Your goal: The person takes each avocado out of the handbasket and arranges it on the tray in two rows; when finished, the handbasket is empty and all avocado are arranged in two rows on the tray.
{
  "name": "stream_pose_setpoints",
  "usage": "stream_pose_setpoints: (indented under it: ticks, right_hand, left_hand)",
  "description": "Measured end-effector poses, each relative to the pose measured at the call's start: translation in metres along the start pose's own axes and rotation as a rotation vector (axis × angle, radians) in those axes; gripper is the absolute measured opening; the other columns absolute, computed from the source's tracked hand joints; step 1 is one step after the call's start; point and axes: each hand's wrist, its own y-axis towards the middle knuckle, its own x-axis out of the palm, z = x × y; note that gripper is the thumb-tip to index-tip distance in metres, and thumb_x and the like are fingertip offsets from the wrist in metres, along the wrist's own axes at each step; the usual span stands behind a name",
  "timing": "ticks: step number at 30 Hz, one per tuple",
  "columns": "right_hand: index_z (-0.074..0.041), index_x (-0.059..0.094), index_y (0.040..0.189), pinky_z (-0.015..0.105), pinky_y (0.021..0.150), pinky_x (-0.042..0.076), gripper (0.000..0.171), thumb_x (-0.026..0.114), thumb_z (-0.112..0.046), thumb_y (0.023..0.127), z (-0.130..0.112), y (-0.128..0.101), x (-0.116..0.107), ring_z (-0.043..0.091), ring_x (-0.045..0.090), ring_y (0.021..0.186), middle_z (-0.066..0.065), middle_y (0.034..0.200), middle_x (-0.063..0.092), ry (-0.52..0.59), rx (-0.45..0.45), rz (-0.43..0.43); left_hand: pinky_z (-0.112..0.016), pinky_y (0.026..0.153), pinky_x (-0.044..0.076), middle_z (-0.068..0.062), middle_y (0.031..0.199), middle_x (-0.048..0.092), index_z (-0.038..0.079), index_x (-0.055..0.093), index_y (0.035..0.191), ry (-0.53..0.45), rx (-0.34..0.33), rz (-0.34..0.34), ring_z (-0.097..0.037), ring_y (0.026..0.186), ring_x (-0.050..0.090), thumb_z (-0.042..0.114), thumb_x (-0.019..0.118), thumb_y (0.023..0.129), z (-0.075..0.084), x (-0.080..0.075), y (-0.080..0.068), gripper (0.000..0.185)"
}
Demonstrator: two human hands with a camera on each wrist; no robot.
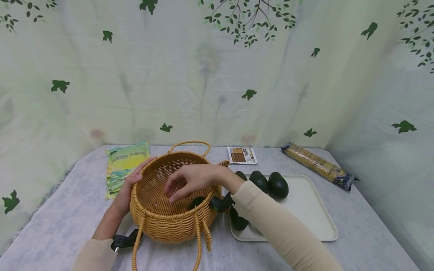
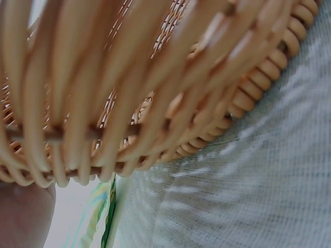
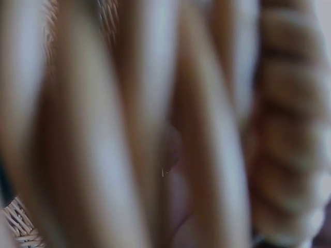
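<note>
A round wicker basket (image 1: 169, 210) with two loop handles stands at the middle of the table. My left hand (image 1: 135, 176) grips its left rim, the palm against the outer wall. My right hand (image 1: 176, 190) reaches over the right rim, its fingers hanging relaxed inside and holding nothing. Just below those fingers a dark avocado (image 1: 196, 202) lies in the basket. In the left wrist view the basket's weave (image 2: 129, 103) fills the frame, with a bit of my hand (image 2: 23, 217) at the lower left. The right wrist view shows only blurred wicker (image 3: 103, 129).
A cream tray (image 1: 305, 210) to the right of the basket holds several more avocados (image 1: 278, 185). A green packet (image 1: 123, 165) lies at the back left, a small sachet (image 1: 242, 155) behind the basket, and a long noodle pack (image 1: 318, 165) at the back right. Leaf-print cloth walls enclose the table.
</note>
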Motion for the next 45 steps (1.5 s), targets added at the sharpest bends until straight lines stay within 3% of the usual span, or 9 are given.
stream_pose_setpoints:
  ticks: [5,16,22,30,39,42,45]
  right_hand:
    - [-0.012,0.069,0.128,0.018,0.093,0.051,0.035,0.075,-0.023,0.096,-0.001,0.002,0.0,0.0,0.065,0.109,0.0,0.124,0.069,0.002,0.021,-0.036]
    - [-0.02,0.066,0.133,0.023,0.091,0.054,0.04,0.073,-0.032,0.096,-0.02,-0.004,-0.017,0.0,0.059,0.118,-0.013,0.127,0.065,0.011,0.119,-0.121]
    - [-0.019,0.066,0.135,0.024,0.091,0.054,0.041,0.072,-0.031,0.097,-0.033,-0.003,-0.032,0.003,0.062,0.118,-0.006,0.132,0.066,0.031,0.078,-0.099]
    - [-0.013,0.064,0.14,0.028,0.092,0.056,0.048,0.076,-0.019,0.094,-0.011,0.013,-0.025,0.005,0.065,0.115,-0.004,0.133,0.067,0.223,0.103,-0.099]
    - [-0.007,0.062,0.141,0.02,0.097,0.049,0.047,0.073,-0.022,0.097,0.008,0.02,-0.019,0.001,0.064,0.113,-0.002,0.125,0.072,0.104,0.146,-0.202]
    - [-0.011,0.062,0.141,0.019,0.098,0.048,0.047,0.072,-0.026,0.098,0.009,0.021,-0.018,0.0,0.063,0.114,-0.006,0.126,0.07,0.071,0.177,-0.239]
    - [-0.012,0.06,0.143,0.023,0.094,0.052,0.049,0.071,-0.028,0.098,0.009,0.023,-0.017,0.007,0.066,0.113,-0.008,0.124,0.068,0.087,0.222,-0.263]
  left_hand:
    - [-0.026,0.105,0.045,0.005,0.157,0.036,0.018,0.022,0.165,-0.007,0.007,-0.01,-0.013,0.141,0.041,0.031,0.021,0.107,0.001,-0.001,0.001,0.06]
    - [-0.027,0.104,0.045,0.004,0.156,0.036,0.018,0.022,0.165,-0.002,0.021,-0.018,-0.014,0.141,0.041,0.03,0.021,0.107,0.0,-0.001,0.0,0.06]
    - [-0.024,0.103,0.046,0.005,0.155,0.038,0.018,0.022,0.165,-0.025,0.039,-0.032,-0.01,0.139,0.043,0.028,0.02,0.107,0.0,-0.002,0.002,0.058]
    - [-0.024,0.103,0.046,0.006,0.155,0.039,0.015,0.021,0.165,-0.037,0.045,-0.052,-0.009,0.139,0.043,0.026,0.019,0.107,-0.002,-0.001,0.002,0.059]
    - [-0.03,0.105,0.046,0.004,0.156,0.038,0.018,0.023,0.165,-0.025,0.033,-0.029,-0.014,0.141,0.044,0.026,0.022,0.106,-0.001,0.0,0.002,0.059]
    - [-0.029,0.105,0.046,0.004,0.156,0.037,0.018,0.023,0.165,-0.019,0.023,-0.024,-0.014,0.141,0.043,0.027,0.022,0.106,-0.001,0.0,0.001,0.059]
    - [-0.029,0.105,0.045,0.004,0.156,0.037,0.017,0.022,0.165,-0.019,0.019,-0.023,-0.014,0.141,0.043,0.027,0.022,0.106,-0.003,0.0,0.001,0.06]
